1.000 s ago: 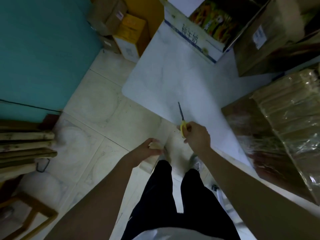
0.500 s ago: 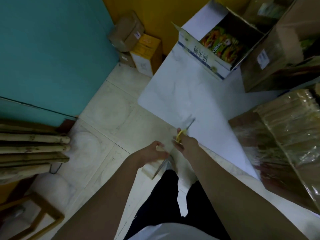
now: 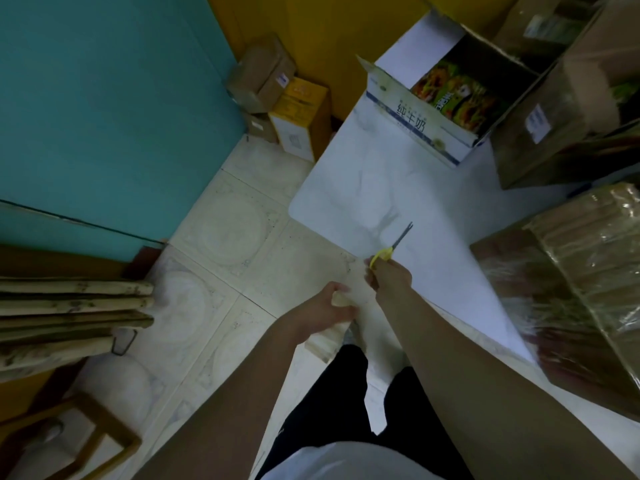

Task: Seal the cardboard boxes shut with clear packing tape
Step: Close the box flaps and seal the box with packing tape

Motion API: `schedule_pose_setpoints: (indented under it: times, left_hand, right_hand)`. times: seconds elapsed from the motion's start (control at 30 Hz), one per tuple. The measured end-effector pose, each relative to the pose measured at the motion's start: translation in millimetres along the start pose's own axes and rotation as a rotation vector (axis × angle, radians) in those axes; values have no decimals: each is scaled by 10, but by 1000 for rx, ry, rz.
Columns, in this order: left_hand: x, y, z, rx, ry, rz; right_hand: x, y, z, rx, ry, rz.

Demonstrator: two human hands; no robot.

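A pale roll of clear packing tape hangs below the table's near edge, gripped by my left hand. Just to its right, my right hand holds yellow-handled scissors, their blades pointing up and right over the white table. A large cardboard box covered in shiny clear tape sits on the table at the right, apart from both hands. Whether a strip of tape runs between the roll and my right hand is too blurred to tell.
At the table's far end stand an open white box holding snack packets and a brown carton. Small boxes sit on the tiled floor by the yellow wall. Wooden planks and a stool are at the left.
My right hand dipped close to my left hand and the roll, then rose to the table edge. The scissors now point up-right instead of up-left. My view has tilted further forward.
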State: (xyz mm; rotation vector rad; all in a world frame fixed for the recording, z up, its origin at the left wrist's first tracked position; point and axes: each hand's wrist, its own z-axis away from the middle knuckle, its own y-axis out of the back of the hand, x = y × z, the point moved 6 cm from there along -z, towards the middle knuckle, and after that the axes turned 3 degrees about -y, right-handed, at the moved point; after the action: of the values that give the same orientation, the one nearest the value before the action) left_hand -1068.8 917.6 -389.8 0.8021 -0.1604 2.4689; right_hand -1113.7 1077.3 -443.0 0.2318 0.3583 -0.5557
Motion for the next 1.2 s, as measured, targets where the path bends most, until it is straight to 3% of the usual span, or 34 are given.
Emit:
schedule_pose_setpoints:
  times: [0.3,0.53,0.73,0.93,1.2]
  left_hand:
    - [505,25,373,62,-144,-119]
    - [1237,-467,840,66,-388,-268]
    - [1815,-1415,1285,37,-554,-285]
    - [2140,-2779,1733,-108,-642,-390]
    - [2207,-4427,2115,-277,-709,-417]
  right_hand:
    - [-795,164,878,-286,495,34]
    - [-1376,928,1426,-271,568,-214]
    - [-1730,2028,2114,-249,794,-374]
    - [-1902,3641,2814,-69,1029,-360]
    - [-1596,5617,3293,342,1228,-292]
